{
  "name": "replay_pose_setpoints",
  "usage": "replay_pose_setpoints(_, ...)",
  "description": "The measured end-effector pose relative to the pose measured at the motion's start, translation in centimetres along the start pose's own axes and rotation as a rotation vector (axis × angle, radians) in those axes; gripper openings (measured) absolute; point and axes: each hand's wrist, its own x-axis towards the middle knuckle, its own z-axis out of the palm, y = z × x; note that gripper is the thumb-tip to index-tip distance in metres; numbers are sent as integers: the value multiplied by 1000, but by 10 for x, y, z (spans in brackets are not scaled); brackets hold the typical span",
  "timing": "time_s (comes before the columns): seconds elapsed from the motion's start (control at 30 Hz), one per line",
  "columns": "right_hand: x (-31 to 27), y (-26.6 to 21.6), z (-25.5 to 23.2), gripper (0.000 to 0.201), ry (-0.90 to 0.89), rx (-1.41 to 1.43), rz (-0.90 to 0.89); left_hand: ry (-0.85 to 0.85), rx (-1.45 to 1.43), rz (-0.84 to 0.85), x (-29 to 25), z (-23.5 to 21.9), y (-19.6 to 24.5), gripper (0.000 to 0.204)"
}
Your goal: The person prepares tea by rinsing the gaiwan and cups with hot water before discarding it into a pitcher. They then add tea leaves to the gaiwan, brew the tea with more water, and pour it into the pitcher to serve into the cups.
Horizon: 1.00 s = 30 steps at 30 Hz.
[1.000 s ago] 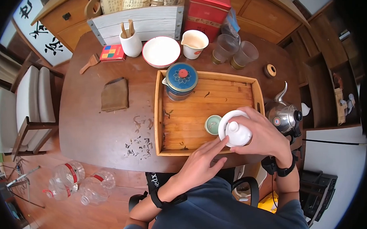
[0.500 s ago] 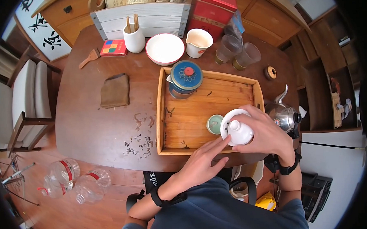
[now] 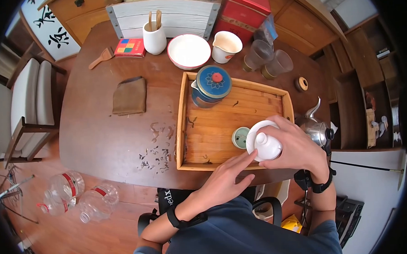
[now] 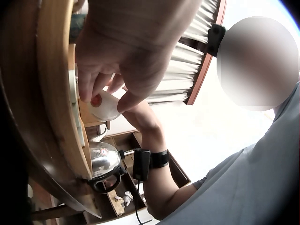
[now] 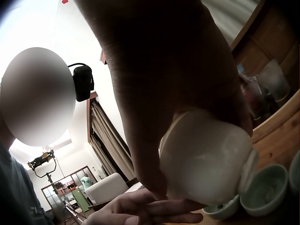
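Note:
My right hand (image 3: 293,146) grips a white lidded bowl (image 3: 269,147) by its rim, tilted towards the left above the tray's front right part. Beside its lip stands a small green cup (image 3: 241,137) with dark specks inside. The fingers of my left hand (image 3: 226,180) stretch out nearly straight, and their tips reach the bowl's near left side; firm contact is unclear. In the right wrist view, the bowl (image 5: 206,159) leans over green cups (image 5: 265,190), some of them hidden from the head view by my right hand and the bowl.
On the wooden tray (image 3: 181,128) a blue-lidded pot (image 3: 211,88) stands at the back left. A steel kettle (image 3: 314,126) is right of the tray. Left lie a brown cloth (image 3: 129,97) and scattered tea leaves (image 3: 155,158). Behind are a white dish (image 3: 189,51), a pitcher (image 3: 226,48) and plastic cups (image 3: 280,63).
The head view has shifted, so the table things appear farther right. Both hands keep nearly the same pose around the bowl. More dark specks show in the green cup.

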Motion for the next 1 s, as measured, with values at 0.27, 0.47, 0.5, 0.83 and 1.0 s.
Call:
replay_pose_setpoints(0.27, -2, 2, 2, 56, 11, 15, 6, 1, 11, 6, 0, 1, 0, 71)
replay_pose_setpoints(0.47, -13, 14, 16, 63, 154, 102, -61, 61, 127, 60, 0, 7, 4, 68)
replay_pose_setpoints(0.5, -16, 18, 20, 65, 175, 130, -59, 68, 165, 64, 0, 7, 6, 67)
replay_pose_setpoints(0.83, -55, 47, 46, 69, 328, 288, 21, -47, 256, 67, 13, 27, 11, 67)
replay_pose_setpoints(1.0, -69, 57, 39, 71, 282, 221, 71, -110, 229, 65, 21, 41, 7, 70)
